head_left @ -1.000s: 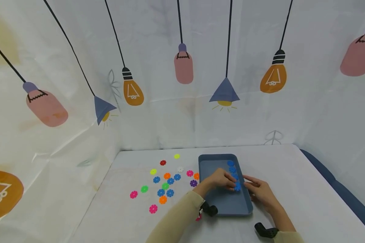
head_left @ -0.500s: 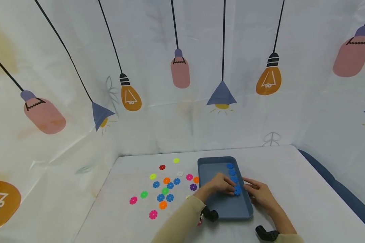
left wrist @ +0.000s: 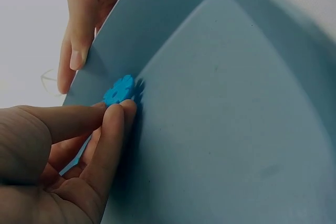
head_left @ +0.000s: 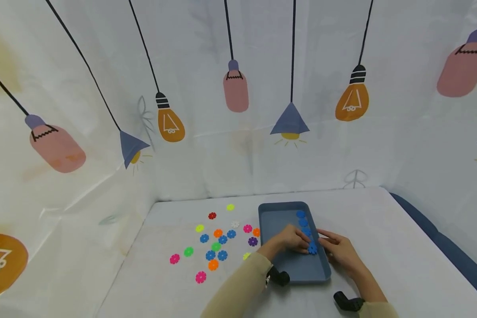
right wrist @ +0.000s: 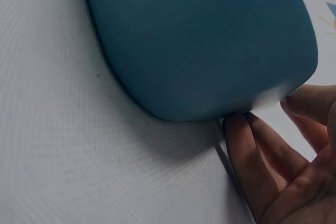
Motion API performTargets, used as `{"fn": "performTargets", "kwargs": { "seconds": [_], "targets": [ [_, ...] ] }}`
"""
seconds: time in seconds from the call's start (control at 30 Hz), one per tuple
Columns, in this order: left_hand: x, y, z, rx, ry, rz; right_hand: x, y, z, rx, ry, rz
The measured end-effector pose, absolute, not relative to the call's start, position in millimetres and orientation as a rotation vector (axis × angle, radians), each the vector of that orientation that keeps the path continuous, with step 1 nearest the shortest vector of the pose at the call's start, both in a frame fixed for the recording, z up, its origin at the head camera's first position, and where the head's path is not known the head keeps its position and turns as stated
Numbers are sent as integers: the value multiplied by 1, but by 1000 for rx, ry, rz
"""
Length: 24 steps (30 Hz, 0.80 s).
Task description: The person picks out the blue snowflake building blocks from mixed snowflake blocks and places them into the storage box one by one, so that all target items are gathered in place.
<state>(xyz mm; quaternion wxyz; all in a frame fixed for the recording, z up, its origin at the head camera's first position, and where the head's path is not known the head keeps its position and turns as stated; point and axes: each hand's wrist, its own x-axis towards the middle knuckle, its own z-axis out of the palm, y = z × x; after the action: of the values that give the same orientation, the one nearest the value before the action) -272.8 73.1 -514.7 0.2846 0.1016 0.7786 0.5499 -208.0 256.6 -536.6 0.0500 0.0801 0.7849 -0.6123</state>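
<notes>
A blue tray [head_left: 286, 265] lies on the white table. Along its right wall runs a row of blue flower pieces [head_left: 304, 222]. My left hand [head_left: 305, 247] reaches into the tray. It pinches one more blue flower piece [left wrist: 121, 88] between thumb and fingertip, at the near end of that row against the wall. My right hand [head_left: 338, 249] lies just outside the tray's right rim [left wrist: 92, 72]. Its straight fingers [left wrist: 76, 35] rest on the rim, and other fingers [right wrist: 262, 161] touch the tray's outer wall [right wrist: 199, 40].
Several loose flower pieces [head_left: 216, 245] in pink, orange, green, yellow, blue and purple are scattered on the table left of the tray. Printed fabric walls close in the left, back and right. A dark blue edge [head_left: 441, 247] runs along the table's right side.
The view has shifted slightly. My left hand has drawn the pinched blue piece a little nearer along the tray's right wall. The right hand has stayed at the rim.
</notes>
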Motion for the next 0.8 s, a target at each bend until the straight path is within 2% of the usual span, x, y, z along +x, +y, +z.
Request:
{"fn": "performTargets", "kwargs": {
  "seconds": [0.8],
  "targets": [
    [-276,73,-512,207,2081,1417,-212,255,-536,264,2399,-1845]
  ]
}}
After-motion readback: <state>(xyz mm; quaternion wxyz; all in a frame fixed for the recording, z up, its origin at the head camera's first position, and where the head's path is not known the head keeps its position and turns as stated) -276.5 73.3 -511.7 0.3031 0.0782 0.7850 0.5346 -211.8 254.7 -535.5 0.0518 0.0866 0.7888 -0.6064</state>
